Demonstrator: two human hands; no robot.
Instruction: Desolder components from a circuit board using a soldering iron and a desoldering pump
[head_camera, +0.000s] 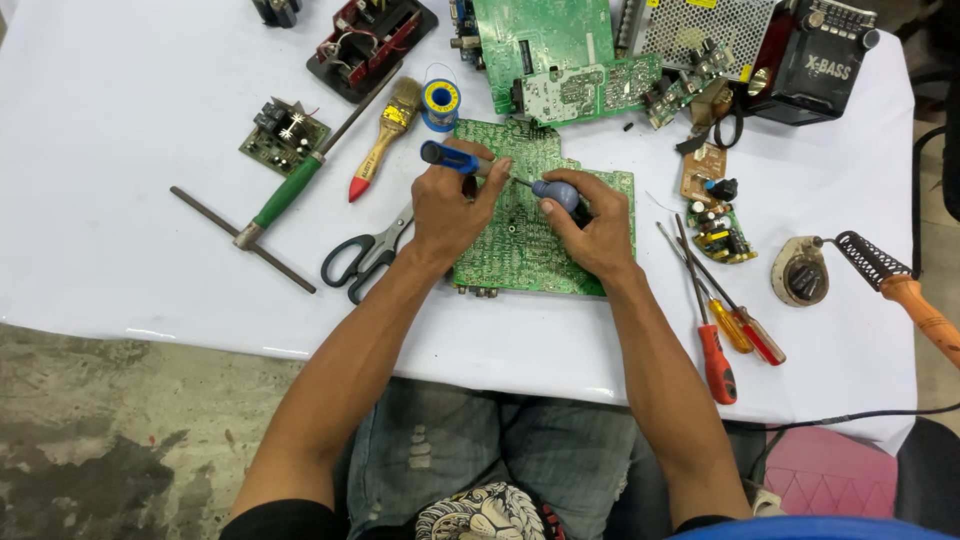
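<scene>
- Near edge: person's knees in torn jeans under the counter (150, 150), which has a white cover. Bare stained concrete floor at left, pink stool at right.
- Green circuit board (540, 215) lies flat mid-counter, solder side up, both hands on it.
- Left hand (450, 205): grip closed round a blue-handled tool (450, 157), held across the board's top-left corner.
- Right hand (590, 225): grip closed on a small blue-grey screwdriver (556, 191), shaft aimed left toward the left hand's fingers.
- Risk, my read: the tip could slip off and scratch traces or jab the left fingers, since the board isn't clamped.
- Scissors (365, 255) just left of the board; red and orange screwdrivers (725, 335) to the right.
- Soldering iron (905, 290) sits at the right edge; its cord trails off the counter and could snag.
- Far side: brush, solder spool (440, 100), more boards, black radio.
</scene>
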